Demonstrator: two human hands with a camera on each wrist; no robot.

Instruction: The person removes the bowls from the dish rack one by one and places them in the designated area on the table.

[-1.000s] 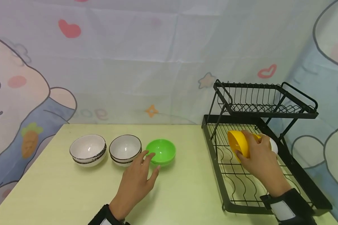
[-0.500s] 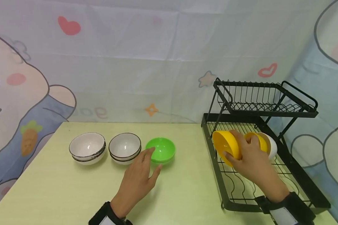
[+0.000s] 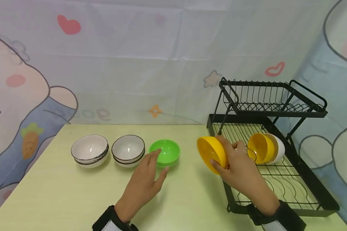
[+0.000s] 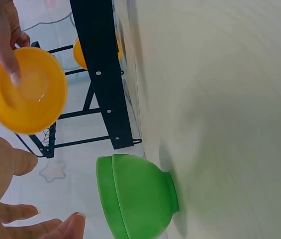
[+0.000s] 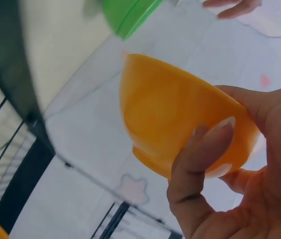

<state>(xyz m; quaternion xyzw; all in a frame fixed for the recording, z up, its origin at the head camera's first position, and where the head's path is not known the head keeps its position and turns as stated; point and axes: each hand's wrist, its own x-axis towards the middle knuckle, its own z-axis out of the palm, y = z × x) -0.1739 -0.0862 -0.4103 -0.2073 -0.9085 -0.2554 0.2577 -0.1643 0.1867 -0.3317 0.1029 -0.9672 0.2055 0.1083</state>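
My right hand [image 3: 243,166] grips a yellow bowl [image 3: 211,154] by its side, tilted, above the left edge of the black dish rack [image 3: 331,195]. In the right wrist view the thumb and fingers pinch the wall of this bowl [image 5: 165,109]. My left hand [image 3: 143,184] hovers just in front of the green bowls [image 3: 169,152], its fingers spread and holding nothing. From the left wrist view, two nested green bowls [image 4: 140,196] stand on the table, apart from the left fingers [image 4: 18,211].
Another yellow bowl [image 3: 260,149] and a white bowl [image 3: 278,148] stand on edge in the rack's lower tier. Two stacks of white bowls with dark rims, the left stack [image 3: 89,149] and the middle stack [image 3: 128,149], sit left of the green ones. A printed cloth [image 3: 127,80] hangs behind.
My right hand has drawn the yellow bowl leftward out of the rack, away from the other yellow bowl. The left hand has stayed nearly in place by the green bowls.
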